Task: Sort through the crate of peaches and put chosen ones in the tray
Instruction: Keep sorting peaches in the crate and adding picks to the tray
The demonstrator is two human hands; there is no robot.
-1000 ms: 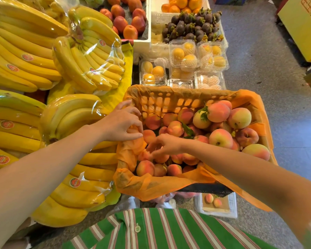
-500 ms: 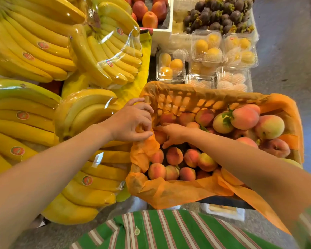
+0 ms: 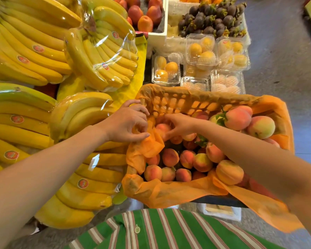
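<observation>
Since the earlier frame the right hand [image 3: 180,125] has moved up to the crate's [image 3: 187,101] far left corner and now curls its fingers around a peach [image 3: 161,127] there; half a second back it lay flatter, lower among the fruit. The left hand [image 3: 128,124] has stayed at the crate's left rim, fingers pinched shut on a fold of the orange liner [image 3: 147,146]. The view has tipped nearer, so everything looms larger.

Nearest, a green striped shirt [image 3: 169,230] fills the bottom edge. Just past it, below the crate's near rim, a white tray [image 3: 221,212] peeks out; what lies in it cannot be told. The crate, lined in orange, holds loose peaches [image 3: 187,159]: small ones low at the near left, bigger blushed ones heaped at the far right.

Left of the crate, wrapped bananas [image 3: 43,69] cover the surface. Beyond the crate's far rim stand clear clamshells [image 3: 166,71] with yellow-orange fruit, some in foam nets. Farther still, a white box [image 3: 157,37] holds red nectarine-like fruit, and beside it to the right a pile of dark mangosteens [image 3: 214,20] sits in another white box.
</observation>
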